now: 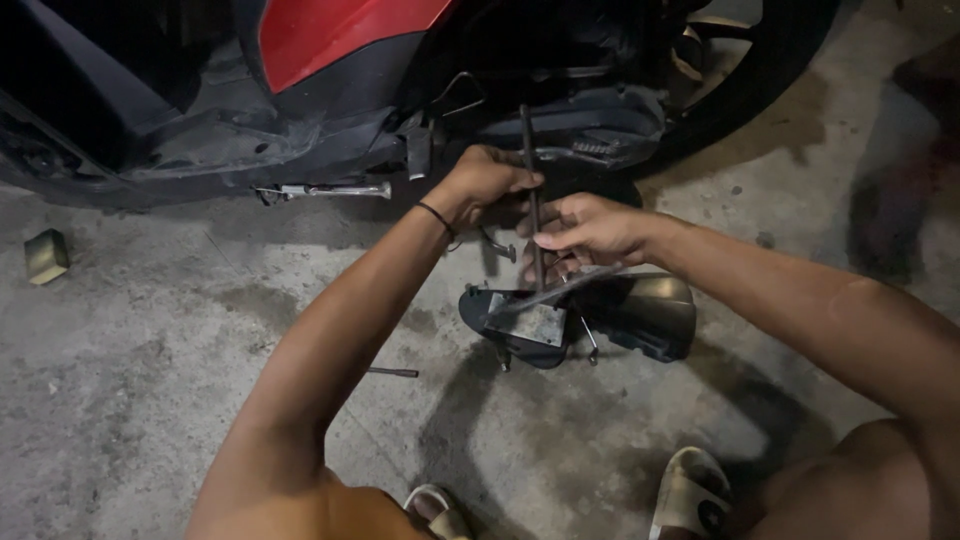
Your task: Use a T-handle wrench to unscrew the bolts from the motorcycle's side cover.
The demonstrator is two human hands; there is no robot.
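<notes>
The left hand (487, 180) is clenched round the upper part of a long metal rod (531, 190); the right hand (590, 228) pinches it lower down, fingers closed on it; the rod stands upright on a dark cover (640, 315) lying on the concrete floor (150, 400) near the scooter (330, 60); the cover is already off, and the rod seems seated in a fastener, though the dim view hides it.

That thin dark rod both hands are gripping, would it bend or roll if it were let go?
The rod looks like straight, thin metal, so it is probably stiff. The left hand and right hand hold it upright over the dark part on the concrete floor; released, it would likely topple. Being round, it might then roll.
</notes>
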